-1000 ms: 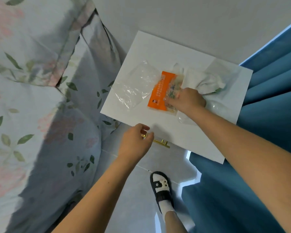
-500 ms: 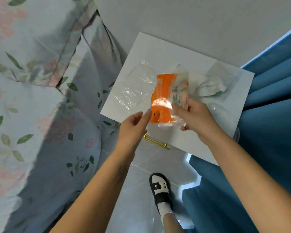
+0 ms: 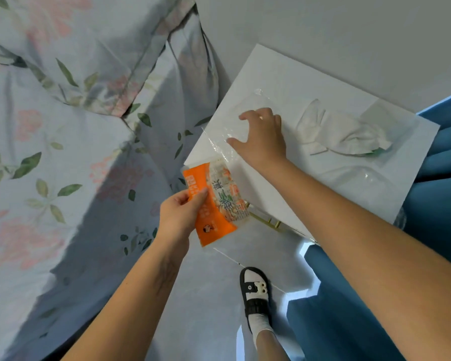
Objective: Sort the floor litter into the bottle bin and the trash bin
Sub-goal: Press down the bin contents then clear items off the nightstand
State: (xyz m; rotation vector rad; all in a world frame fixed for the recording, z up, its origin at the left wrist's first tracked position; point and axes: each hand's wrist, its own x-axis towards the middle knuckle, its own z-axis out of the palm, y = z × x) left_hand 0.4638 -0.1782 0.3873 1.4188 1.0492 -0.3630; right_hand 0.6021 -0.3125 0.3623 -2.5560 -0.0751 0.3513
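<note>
The left hand [image 3: 179,213] pinches an orange snack wrapper [image 3: 214,204] between thumb and curled fingers, holding it in the air just off the near corner of the white table [image 3: 284,74], above the pale floor [image 3: 214,295]. The right hand [image 3: 261,136] lies on a clear plastic bag [image 3: 227,142] spread on the table top — fingers bent and spread over the film, thumb out to the side; whether it has truly gripped the film I cannot tell. Further along the table lies a crumpled white tissue [image 3: 344,134], and near it another piece of clear plastic [image 3: 359,178]. A brass handle [image 3: 266,220] shows under the table edge, partly behind the wrapper. A floral bedspread [image 3: 63,126] crowds in on the left, blue curtains [image 3: 440,204] on the right — the person's black-and-white sandal [image 3: 254,290] stands between them.
</note>
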